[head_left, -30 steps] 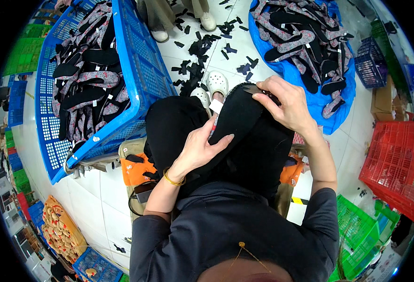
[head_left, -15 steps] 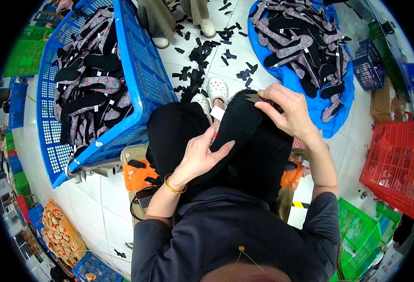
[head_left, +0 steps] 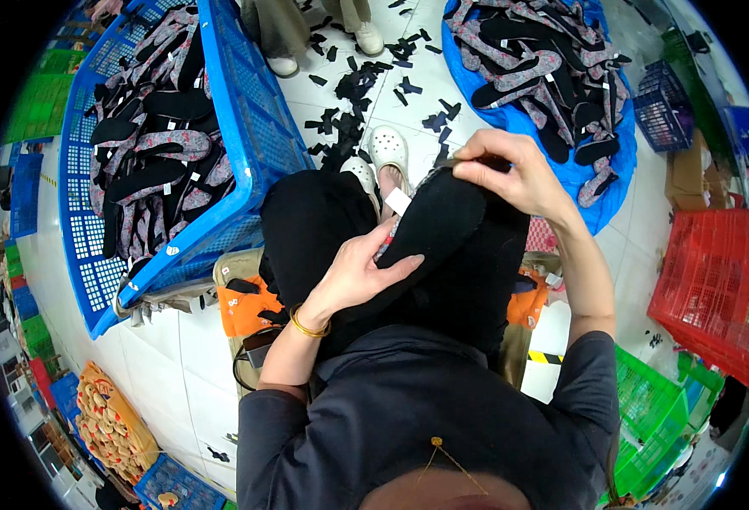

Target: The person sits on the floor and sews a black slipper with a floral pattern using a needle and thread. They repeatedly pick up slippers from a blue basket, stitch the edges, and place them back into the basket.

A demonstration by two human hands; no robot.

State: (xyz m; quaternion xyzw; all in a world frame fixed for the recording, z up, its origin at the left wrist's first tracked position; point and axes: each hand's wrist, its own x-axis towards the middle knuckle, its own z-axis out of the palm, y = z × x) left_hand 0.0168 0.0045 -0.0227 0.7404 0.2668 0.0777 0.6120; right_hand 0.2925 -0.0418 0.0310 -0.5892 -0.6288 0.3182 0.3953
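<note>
A slipper (head_left: 446, 208) with a black sole, a grey-pink floral side and a white tag (head_left: 397, 201) lies sole-up above my lap. My left hand (head_left: 361, 272) is closed on its near end, thumb across the sole and fingers hidden beneath. At the slipper's far rim, my right hand (head_left: 510, 174) pinches a small dark tool that looks like thread snips. Most of the tool is hidden by the fingers. The fingertips are close to the slipper's edge; whether they touch it I cannot tell.
A blue crate (head_left: 260, 127) full of similar slippers stands at my left. Another slipper pile (head_left: 553, 76) rests on a blue sheet (head_left: 621, 191) at far right. Black scraps (head_left: 353, 93) litter the floor near another person's shoes (head_left: 368, 38). Red crates (head_left: 710, 289) and green crates (head_left: 646, 416) stand right.
My right hand has moved slightly up and left along the slipper's far rim, and the blade tip seen before is less visible. The slipper has turned a little; my left hand keeps its hold.
</note>
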